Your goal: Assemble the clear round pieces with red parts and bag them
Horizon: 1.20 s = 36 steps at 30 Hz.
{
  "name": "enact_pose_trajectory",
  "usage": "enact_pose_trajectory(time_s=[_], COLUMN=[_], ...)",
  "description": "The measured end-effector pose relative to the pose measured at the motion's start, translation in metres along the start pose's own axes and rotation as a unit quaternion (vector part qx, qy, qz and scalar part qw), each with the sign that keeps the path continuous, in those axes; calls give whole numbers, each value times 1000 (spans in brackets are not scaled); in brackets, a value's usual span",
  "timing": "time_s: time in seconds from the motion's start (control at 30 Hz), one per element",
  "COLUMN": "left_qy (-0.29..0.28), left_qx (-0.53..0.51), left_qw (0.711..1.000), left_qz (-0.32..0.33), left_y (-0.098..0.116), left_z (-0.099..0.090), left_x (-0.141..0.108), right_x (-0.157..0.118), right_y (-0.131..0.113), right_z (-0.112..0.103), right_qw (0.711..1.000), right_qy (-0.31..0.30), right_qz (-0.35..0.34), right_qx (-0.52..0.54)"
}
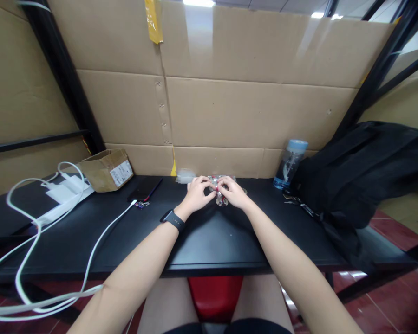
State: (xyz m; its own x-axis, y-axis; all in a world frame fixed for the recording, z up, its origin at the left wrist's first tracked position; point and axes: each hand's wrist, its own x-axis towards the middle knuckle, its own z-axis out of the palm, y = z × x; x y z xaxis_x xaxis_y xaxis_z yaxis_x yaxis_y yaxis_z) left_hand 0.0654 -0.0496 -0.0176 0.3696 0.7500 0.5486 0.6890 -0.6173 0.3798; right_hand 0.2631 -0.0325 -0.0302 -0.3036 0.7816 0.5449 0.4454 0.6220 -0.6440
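Backdrop: a wall of tan cardboard [223,111] panels set between black metal posts, a strip of yellow tape [153,23] near the top. Surface: one black table [209,253], smooth.

Item, central: a small red-and-silver object [222,201], near the table's far edge, between the two hands; its exact form is too small to tell.

Left hand [198,194]: fingers bent, thumb and forefinger pinched on the object's left side. A dark watch [173,220] on the wrist.

Right hand [233,191]: fingers curled, thumb and forefinger pinched on the same object from the right, fingertips close to those of the left.

Beside the left hand, toward the wall: clear plastic wrapping [186,176].

Left part of table: an open cardboard box [101,172] with a white label; a dark phone [145,189], a white cable [106,232] ending just beside it; a white power strip [64,206] with plugs.

Right part: an upright clear bottle [289,166] with a blue lid, just beside a black backpack [365,167].

Below the table edge: a red seat [216,297], between the person's legs.
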Motion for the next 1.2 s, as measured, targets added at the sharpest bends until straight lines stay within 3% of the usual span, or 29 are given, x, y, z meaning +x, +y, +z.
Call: enact_pose_trajectory(time_s=[0.17,0.33,0.4,0.57,0.83,0.93,1.03,1.2], left_qy=[18,-8,-18,-57,-67,-66,-48,-21], left_qx=[-27,20,42,50,30,13,-26,-122], left_qw=[999,1000,999,997,995,993,991,985], left_qz=[-4,-8,-5,-27,-74,-93,-119,-121], left_y=[-1,-6,-9,-15,-10,-9,-10,-15], left_z=[1,1,0,-3,-2,0,2,8], left_x=[1,3,3,2,2,2,3,5], right_x=[1,0,-3,-10,-9,-7,-4,-4], right_y=[1,-3,-5,-5,-4,-5,-5,-5], right_z=[2,-1,-7,-19,-19,-14,-5,9], right_qw=[1000,1000,998,971,958,973,986,950], right_qy=[-2,-3,-32,-170,-158,-115,-44,-13], right_qz=[1,-7,12,59,93,109,162,209], right_qx=[15,-15,-60,-158,-222,-166,-17,232])
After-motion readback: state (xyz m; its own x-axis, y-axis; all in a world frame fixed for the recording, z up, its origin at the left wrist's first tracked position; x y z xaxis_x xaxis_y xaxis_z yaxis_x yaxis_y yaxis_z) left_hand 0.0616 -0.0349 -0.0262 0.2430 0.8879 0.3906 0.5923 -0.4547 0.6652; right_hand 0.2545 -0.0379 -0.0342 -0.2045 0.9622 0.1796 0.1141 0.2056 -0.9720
